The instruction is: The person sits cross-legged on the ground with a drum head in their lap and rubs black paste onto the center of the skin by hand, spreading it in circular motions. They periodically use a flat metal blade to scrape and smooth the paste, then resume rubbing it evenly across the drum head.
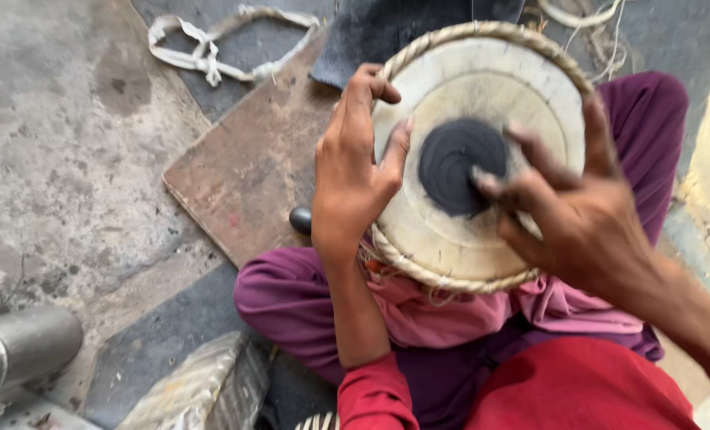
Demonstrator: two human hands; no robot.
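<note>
A round drum (pixel 458 87) with a pale skin head, a black circular patch (pixel 455 163) at its middle and a braided rim rests tilted on my lap, over a pink cloth (pixel 435 306). My left hand (pixel 355 171) grips the drum's left rim, with its thumb pressed on the skin. Blurred by motion, my right hand (pixel 566 207) lies across the skin with its fingertips on the black patch. My legs are in purple trousers (pixel 291 295) and my sleeve is red.
A brown flat board (pixel 247 163) lies on the stone floor left of the drum, with a small dark rounded object (pixel 300 220) at its edge. A knotted white strap (pixel 211 48) lies beyond. A metal cylinder (pixel 24 346) sits at bottom left, next to a woven piece (pixel 200 390).
</note>
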